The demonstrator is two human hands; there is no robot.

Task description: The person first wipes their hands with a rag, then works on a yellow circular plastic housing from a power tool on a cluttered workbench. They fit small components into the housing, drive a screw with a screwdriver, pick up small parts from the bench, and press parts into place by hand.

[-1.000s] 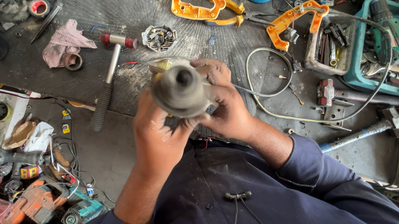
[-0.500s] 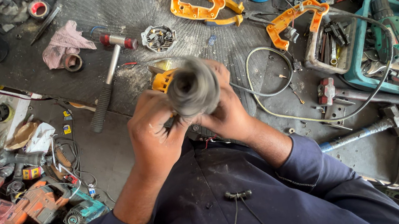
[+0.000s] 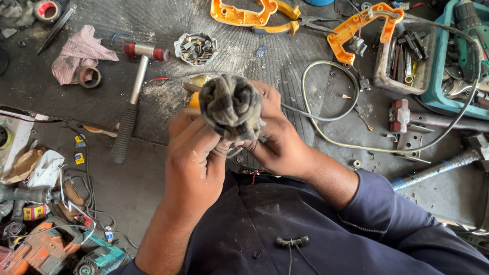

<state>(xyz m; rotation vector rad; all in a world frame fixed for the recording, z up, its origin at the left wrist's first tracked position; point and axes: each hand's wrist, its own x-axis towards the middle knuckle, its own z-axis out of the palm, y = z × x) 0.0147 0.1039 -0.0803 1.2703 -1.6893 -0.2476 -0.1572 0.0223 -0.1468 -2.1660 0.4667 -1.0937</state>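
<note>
Holding a grey metal motor part (image 3: 231, 105) up over the worktop (image 3: 185, 9), both hands grip it from below. The left hand (image 3: 193, 165) wraps the part's lower left side with its fingers (image 3: 193, 140) closed on it; the right hand (image 3: 277, 139) closes on the lower right. The part sits at the middle of the view, blurred, so its exact shape is hard to tell; it looks like a round, ridged casting, end-on to the camera. It probably handles as heavy for its size, stiff, and a little greasy, so a two-handed hold around the body, as here, seems the safe place to take it. On the worktop, a hammer (image 3: 134, 102) lies at ten o'clock from the part, a small tin of screws (image 3: 196, 48) at twelve o'clock, an orange plastic housing (image 3: 251, 12) at one o'clock, and a loop of grey cable (image 3: 322, 89) at three o'clock.
</note>
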